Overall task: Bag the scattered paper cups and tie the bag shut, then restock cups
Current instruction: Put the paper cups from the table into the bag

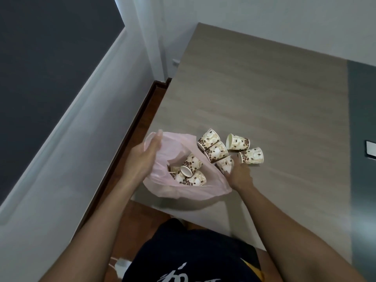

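A thin pink plastic bag (184,189) lies open at the near left corner of the wooden table (264,94). Several coffee-bean-print paper cups (191,169) lie inside it. My left hand (142,157) holds the bag's left rim up. My right hand (239,174) grips one cup (224,163) at the bag's right edge. Several more cups lie on their sides just beyond: two (212,146) touch the bag, and two others (245,148) lie further right.
The table's left edge runs along a dark wooden skirting (130,131) and a white wall. A grey band (361,139) with a pale flat object (370,149) borders the table on the right. Something white (122,264) lies on the floor by my legs.
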Demonstrator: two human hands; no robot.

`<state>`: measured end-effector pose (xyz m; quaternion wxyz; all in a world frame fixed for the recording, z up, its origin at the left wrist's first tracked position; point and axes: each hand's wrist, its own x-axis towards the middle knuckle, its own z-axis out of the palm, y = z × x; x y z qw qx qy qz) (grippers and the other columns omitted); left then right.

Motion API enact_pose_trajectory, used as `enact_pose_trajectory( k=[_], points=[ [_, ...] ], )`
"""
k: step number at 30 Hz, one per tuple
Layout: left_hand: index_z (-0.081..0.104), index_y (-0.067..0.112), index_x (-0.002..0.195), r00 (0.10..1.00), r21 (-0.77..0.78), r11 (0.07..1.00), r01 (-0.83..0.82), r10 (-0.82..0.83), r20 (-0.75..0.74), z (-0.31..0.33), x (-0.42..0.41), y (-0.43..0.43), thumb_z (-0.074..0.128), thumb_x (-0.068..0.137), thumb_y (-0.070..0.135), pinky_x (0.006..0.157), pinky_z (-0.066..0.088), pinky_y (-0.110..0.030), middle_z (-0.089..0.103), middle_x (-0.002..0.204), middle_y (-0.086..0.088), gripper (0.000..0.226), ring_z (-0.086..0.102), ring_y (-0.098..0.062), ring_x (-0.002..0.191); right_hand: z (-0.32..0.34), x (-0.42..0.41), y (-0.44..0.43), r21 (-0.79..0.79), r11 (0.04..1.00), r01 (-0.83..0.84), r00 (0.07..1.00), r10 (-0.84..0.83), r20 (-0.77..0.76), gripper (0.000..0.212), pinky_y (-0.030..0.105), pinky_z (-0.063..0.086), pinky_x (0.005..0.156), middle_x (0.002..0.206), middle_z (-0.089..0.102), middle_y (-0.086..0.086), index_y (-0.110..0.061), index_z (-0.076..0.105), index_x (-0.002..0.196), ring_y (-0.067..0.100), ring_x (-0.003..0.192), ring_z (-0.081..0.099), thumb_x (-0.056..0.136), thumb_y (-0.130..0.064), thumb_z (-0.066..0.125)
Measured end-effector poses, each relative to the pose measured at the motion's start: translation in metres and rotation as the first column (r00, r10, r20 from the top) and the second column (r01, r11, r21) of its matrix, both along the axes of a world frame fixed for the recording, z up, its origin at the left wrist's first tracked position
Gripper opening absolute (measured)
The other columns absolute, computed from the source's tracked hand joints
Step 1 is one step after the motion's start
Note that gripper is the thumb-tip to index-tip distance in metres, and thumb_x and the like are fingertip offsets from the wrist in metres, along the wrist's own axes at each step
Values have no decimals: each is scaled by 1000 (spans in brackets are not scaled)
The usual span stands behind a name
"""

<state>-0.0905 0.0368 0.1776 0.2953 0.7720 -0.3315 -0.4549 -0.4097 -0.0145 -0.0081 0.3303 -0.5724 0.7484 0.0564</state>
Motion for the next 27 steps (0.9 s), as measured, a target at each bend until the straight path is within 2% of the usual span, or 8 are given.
enact_pose_trajectory(
  k=[3, 5, 8, 13, 17, 21, 25, 27],
  points=[
    [82, 19, 95, 981, 70, 983, 170, -176, 86, -8, 8, 8, 82, 78, 80, 77, 64, -40, 84, 83, 10, 63, 80, -7, 76, -3, -2, 6, 71, 997, -34, 991, 43, -128, 67, 56, 46, 111, 147, 60, 15, -21, 50, 147, 38, 142, 50, 96, -57, 73],
    [81, 15, 84, 963, 80, 972, 219, -229, 144, -17, 11, 11, 85, 88, 62, 68, 59, -37, 82, 72, 8, 47, 78, -8, 68, -7, -9, 8, 90, 996, 6, 992, 6, -129, 70, 53, 46, 110, 145, 64, 12, -19, 53, 145, 35, 140, 54, 94, -63, 72],
    [80, 9, 90, 943, 64, 975, 213, -223, 248, -20, 12, 10, 65, 106, 55, 65, 52, -34, 80, 79, -8, 51, 79, -31, 82, -1, -13, 10, 49, 988, 147, 989, -147, -5, 77, 47, 55, 101, 127, 73, 10, -18, 64, 130, 35, 120, 67, 81, -77, 72],
    [76, 10, 127, 938, 71, 965, 251, -260, 231, -24, -1, -5, 41, 117, 47, 74, 51, -30, 79, 114, -7, 52, 71, -25, 101, 63, 6, 6, -197, 897, 397, 849, -277, 450, 59, 23, 49, 69, 103, 72, -3, -11, 64, 124, 16, 90, 66, 92, -58, 80],
    [70, 14, 139, 976, 86, 980, 178, -187, 114, -25, -13, -16, 37, 115, 54, 104, 56, -45, 77, 129, -9, 57, 71, -30, 120, 122, 51, 19, -158, 935, 319, 649, -94, 755, 39, 16, 58, 83, 115, 78, -5, -17, 62, 126, 12, 104, 75, 99, -37, 80],
    [70, 10, 135, 1000, 25, 1000, 10, -10, 4, -22, -28, -29, 42, 117, 44, 83, 54, -36, 76, 114, -9, 48, 72, -24, 102, 121, 95, 42, 25, 991, 133, 517, -91, 851, 38, 30, 61, 98, 124, 81, -3, -22, 60, 130, 12, 115, 77, 100, -37, 79],
    [73, 16, 118, 987, -15, 994, -106, 103, -124, -13, -30, -40, 46, 116, 40, 74, 58, -36, 78, 102, -8, 36, 77, -27, 99, 95, 124, 53, 53, 998, -23, 656, -25, 754, 53, 48, 62, 99, 113, 81, -8, -30, 64, 129, 16, 104, 77, 91, -68, 68],
    [76, 18, 106, 971, -37, 991, -130, 120, -208, -11, -27, -42, 52, 113, 39, 86, 64, -49, 80, 104, -22, 33, 79, -37, 102, 89, 129, 51, 55, 994, -97, 708, 30, 706, 56, 37, 56, 82, 91, 75, -7, -24, 66, 115, 14, 83, 68, 84, -71, 64]
  ],
)
